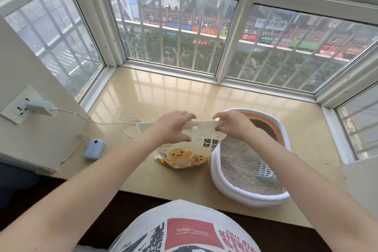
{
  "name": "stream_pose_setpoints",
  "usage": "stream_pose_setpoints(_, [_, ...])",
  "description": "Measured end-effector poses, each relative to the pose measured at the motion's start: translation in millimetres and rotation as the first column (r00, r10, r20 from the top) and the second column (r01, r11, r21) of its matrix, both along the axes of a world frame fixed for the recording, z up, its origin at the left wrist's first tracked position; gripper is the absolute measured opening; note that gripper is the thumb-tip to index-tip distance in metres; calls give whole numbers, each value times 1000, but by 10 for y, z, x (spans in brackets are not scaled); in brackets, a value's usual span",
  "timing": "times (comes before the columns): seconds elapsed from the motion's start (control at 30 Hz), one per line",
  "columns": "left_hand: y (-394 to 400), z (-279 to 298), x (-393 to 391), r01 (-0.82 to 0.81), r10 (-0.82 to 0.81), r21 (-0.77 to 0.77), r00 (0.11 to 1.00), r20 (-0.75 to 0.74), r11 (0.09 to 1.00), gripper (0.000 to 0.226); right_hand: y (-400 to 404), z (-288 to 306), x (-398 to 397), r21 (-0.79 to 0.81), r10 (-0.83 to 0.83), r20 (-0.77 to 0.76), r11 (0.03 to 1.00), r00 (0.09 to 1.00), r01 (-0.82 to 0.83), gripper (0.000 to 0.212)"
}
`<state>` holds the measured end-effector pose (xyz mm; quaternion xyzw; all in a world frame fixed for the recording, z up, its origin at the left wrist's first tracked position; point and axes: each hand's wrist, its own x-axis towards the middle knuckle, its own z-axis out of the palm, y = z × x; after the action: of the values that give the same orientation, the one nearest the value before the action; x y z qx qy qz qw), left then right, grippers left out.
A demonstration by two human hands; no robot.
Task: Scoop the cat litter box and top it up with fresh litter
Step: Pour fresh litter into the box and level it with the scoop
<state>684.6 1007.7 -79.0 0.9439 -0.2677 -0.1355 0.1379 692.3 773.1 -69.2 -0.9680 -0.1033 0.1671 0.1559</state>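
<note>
A glossy beige window-ledge surface (163, 92) is filling the bay under barred windows (176, 32), with a street of shopfronts showing beyond the glass. On the left wall a white charger (41, 107) is sitting in a socket (17, 108), its thin cable trailing across the surface to a small pale blue device (94, 148). Both bare forearms are reaching forward from the bottom of the view. The left hand (173, 126) is gripping the top left edge of the litter bag (188, 149), fingers (187, 117) curled over the far side and thumb on the near face; the right hand (231, 125) is pinching the top right edge, fingers bent onto the strip. The bag is standing upright (its printed cartoon side facing the person), long axis vertical, top seam running left to right, just beside the white litter box (231, 190). The box is lying lengthwise away from the person, grey litter inside, and a pale blue slotted scoop (266, 171) is resting on the litter near the right wall, its handle end hidden under the right forearm
</note>
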Motion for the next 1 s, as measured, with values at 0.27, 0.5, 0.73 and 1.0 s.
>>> stream_pose_setpoints(0.27, [-837,-51,-107,277,-205,-174,916,346,945,58,-533,7,-223,238,3,24,971,1000,-8,76])
stream_pose_setpoints(0.5, [-1733,-249,-265,428,-302,-238,853,427,872,37,-1545,-349,-504,287,-172,-31,942,985,174,65])
stream_pose_setpoints(0.73, [-2318,-752,-413,290,-281,-204,957,73,935,39,-2568,-1249,-832,-10,-435,-172,898,884,440,40])
stream_pose_setpoints(1.0, [-2456,-1090,-483,91,-107,-151,989,-106,984,35,-2809,-2001,-896,-398,-205,-335,915,920,59,47])
